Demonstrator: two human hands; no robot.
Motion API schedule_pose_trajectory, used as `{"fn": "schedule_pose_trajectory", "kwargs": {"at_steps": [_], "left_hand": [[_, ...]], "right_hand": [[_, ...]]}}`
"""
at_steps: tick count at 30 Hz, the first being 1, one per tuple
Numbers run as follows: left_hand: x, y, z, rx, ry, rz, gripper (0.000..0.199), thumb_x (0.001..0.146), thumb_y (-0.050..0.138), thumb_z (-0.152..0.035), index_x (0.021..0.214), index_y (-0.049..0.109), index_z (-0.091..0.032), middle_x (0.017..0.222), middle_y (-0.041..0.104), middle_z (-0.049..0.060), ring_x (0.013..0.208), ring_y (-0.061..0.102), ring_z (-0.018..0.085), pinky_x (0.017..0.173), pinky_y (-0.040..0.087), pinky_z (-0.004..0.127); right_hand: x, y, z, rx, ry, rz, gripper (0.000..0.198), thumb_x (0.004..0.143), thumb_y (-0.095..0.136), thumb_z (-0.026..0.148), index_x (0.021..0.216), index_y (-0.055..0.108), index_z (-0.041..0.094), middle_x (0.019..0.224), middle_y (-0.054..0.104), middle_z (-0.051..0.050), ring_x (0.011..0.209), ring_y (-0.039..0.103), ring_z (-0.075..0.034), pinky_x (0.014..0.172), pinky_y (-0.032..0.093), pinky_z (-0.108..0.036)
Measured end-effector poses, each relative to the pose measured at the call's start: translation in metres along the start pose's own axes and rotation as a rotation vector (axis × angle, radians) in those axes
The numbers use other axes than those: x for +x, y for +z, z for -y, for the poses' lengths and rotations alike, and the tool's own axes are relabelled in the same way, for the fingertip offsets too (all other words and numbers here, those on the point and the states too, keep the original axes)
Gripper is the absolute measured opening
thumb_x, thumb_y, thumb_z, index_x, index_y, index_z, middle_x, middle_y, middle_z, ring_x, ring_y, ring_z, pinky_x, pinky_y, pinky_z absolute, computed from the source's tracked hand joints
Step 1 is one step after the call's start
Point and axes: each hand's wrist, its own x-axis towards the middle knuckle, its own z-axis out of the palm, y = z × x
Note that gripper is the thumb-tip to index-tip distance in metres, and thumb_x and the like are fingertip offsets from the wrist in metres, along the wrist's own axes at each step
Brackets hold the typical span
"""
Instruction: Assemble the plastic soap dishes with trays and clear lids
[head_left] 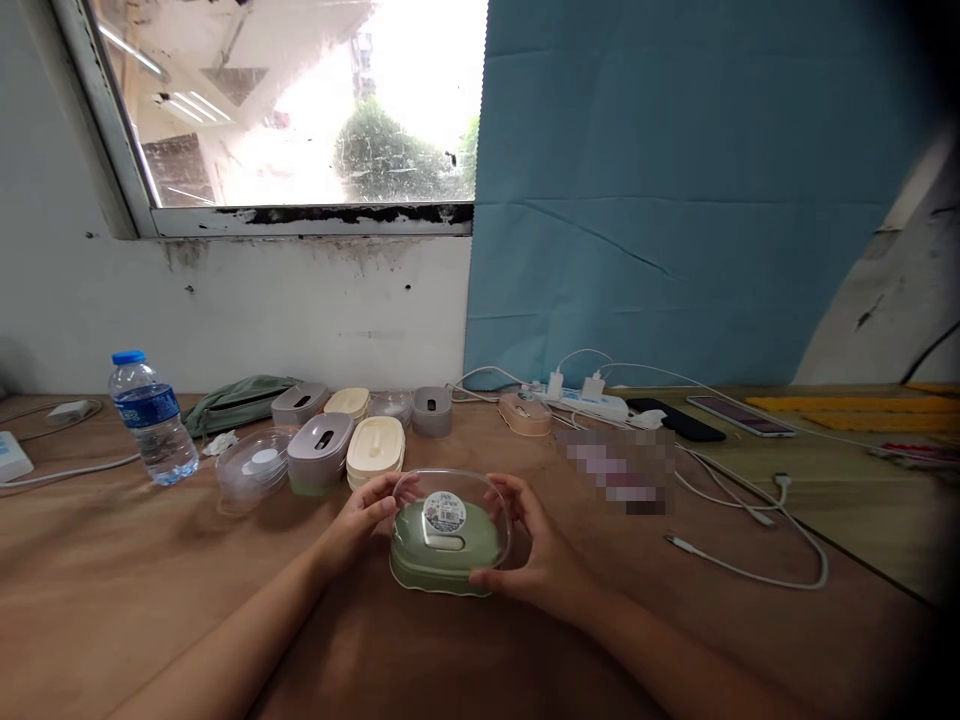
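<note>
A green oval box [450, 575] with a lid rests on the brown table in front of me. A clear plastic cover [487, 500], with a round white barcode label [445, 513] seen on it, is tilted over the box. My left hand [369, 510] pinches the left rim of this cover. On the other side, my right hand [536, 545] grips the cover's right edge, its thumb low near the box's front right corner. Whether that thumb also touches the box I cannot tell.
Behind my left hand stand cream boxes [376, 445], grey boxes [321, 450] and clear plastic covers [251, 465]. A water bottle [154, 420] and green pouch [244, 400] are farther left. White cables [750, 575], a power strip [600, 402], a pinkish box [525, 413] and phones [741, 415] lie right.
</note>
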Motion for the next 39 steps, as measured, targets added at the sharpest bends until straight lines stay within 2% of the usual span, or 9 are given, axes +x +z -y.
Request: {"fn": "schedule_pose_trajectory", "kwargs": {"at_steps": [3,6,8,13,19,24,28,32,39], "left_hand": [[0.001,-0.002,-0.005,0.145,0.02,-0.014,0.043,0.077,0.053,-0.044,0.11,0.056,-0.016,0.118,0.052,0.009,0.113,0.042,0.028,0.095,0.032,0.038],[0.003,-0.003,-0.008,0.327,0.077,-0.014,0.039,0.079,0.05,-0.043,0.106,0.059,-0.016,0.12,0.051,0.008,0.118,0.038,0.028,0.101,0.024,0.038],[0.004,-0.004,-0.009,0.389,0.058,-0.026,0.039,0.08,0.049,-0.042,0.107,0.059,-0.016,0.12,0.051,0.008,0.118,0.038,0.027,0.102,0.023,0.039],[0.002,-0.002,-0.006,0.331,-0.047,0.011,0.046,0.079,0.053,-0.039,0.12,0.046,-0.02,0.124,0.049,0.009,0.114,0.043,0.027,0.097,0.032,0.042],[-0.001,-0.002,-0.002,0.311,0.04,0.126,0.057,0.07,0.065,-0.035,0.12,0.042,-0.02,0.124,0.045,0.01,0.116,0.041,0.026,0.1,0.031,0.042],[-0.004,-0.001,-0.005,0.368,0.046,0.217,0.073,0.059,0.075,-0.023,0.122,0.038,-0.021,0.124,0.043,0.01,0.118,0.039,0.026,0.101,0.029,0.041],[-0.004,0.001,-0.007,0.407,0.055,0.22,0.074,0.058,0.075,-0.019,0.121,0.037,-0.02,0.122,0.043,0.01,0.117,0.04,0.025,0.101,0.03,0.04],[-0.004,0.003,-0.005,0.442,0.081,0.205,0.071,0.058,0.074,-0.019,0.119,0.038,-0.019,0.121,0.043,0.01,0.116,0.04,0.025,0.101,0.031,0.039],[-0.005,0.004,-0.004,0.521,0.097,0.194,0.068,0.061,0.073,-0.022,0.119,0.038,-0.019,0.121,0.042,0.01,0.116,0.04,0.025,0.099,0.032,0.038]], "right_hand": [[0.001,0.003,-0.002,0.051,0.07,0.018,0.082,0.046,0.079,0.032,0.113,0.032,0.024,0.116,0.045,-0.008,0.109,0.044,-0.025,0.091,0.038,-0.037],[0.003,0.004,-0.006,0.045,0.104,0.05,0.078,0.048,0.078,0.034,0.109,0.033,0.023,0.113,0.047,-0.008,0.105,0.047,-0.024,0.089,0.04,-0.037],[0.004,0.004,-0.009,0.005,0.116,0.05,0.077,0.048,0.078,0.035,0.109,0.033,0.022,0.111,0.048,-0.008,0.103,0.048,-0.023,0.089,0.04,-0.037],[0.004,0.006,-0.013,-0.013,0.135,0.068,0.077,0.048,0.078,0.037,0.109,0.033,0.021,0.109,0.048,-0.008,0.101,0.049,-0.024,0.085,0.042,-0.035],[0.004,0.005,-0.013,-0.048,0.157,0.096,0.077,0.047,0.078,0.038,0.107,0.034,0.021,0.108,0.048,-0.007,0.1,0.049,-0.024,0.084,0.043,-0.036],[0.006,0.002,-0.012,-0.125,0.16,0.131,0.075,0.046,0.078,0.041,0.104,0.036,0.02,0.107,0.048,-0.008,0.1,0.048,-0.024,0.084,0.042,-0.036],[0.006,-0.001,-0.011,-0.163,0.161,0.158,0.076,0.046,0.077,0.042,0.106,0.037,0.02,0.109,0.047,-0.008,0.102,0.047,-0.024,0.086,0.041,-0.036],[0.007,-0.005,-0.008,-0.206,0.125,0.198,0.085,0.048,0.076,0.043,0.118,0.033,0.021,0.118,0.043,-0.009,0.109,0.043,-0.024,0.092,0.038,-0.036],[0.009,-0.011,-0.003,-0.281,0.018,0.274,0.08,0.054,0.072,0.046,0.121,0.036,0.021,0.123,0.041,-0.008,0.113,0.04,-0.024,0.095,0.036,-0.036]]}}
